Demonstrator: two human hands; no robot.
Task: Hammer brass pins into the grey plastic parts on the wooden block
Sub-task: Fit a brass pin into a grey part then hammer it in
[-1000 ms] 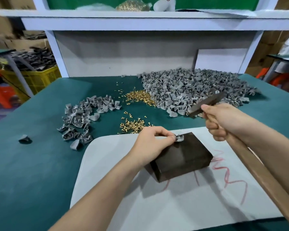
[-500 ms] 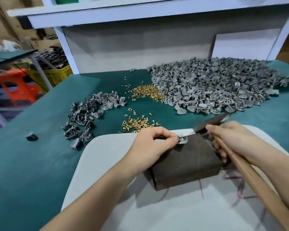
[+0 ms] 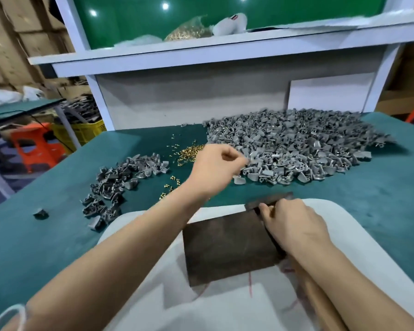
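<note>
Right hand [image 3: 294, 225] grips hammer [image 3: 268, 202], head low at far right corner of wooden block [image 3: 227, 249]. Left hand [image 3: 215, 163] curled at edge of grey parts pile [image 3: 296, 144]; cannot tell whether pinching anything.

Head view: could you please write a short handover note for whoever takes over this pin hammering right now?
Left hand: fingers curled at the near edge of the big pile of grey parts; grip unclear.
Right hand: grips the hammer, head down at the wooden block's far right corner.
Done: smaller pile at left, probably finished.
Left: block top bare; place a part, set one of the brass pins, hammer.
</note>
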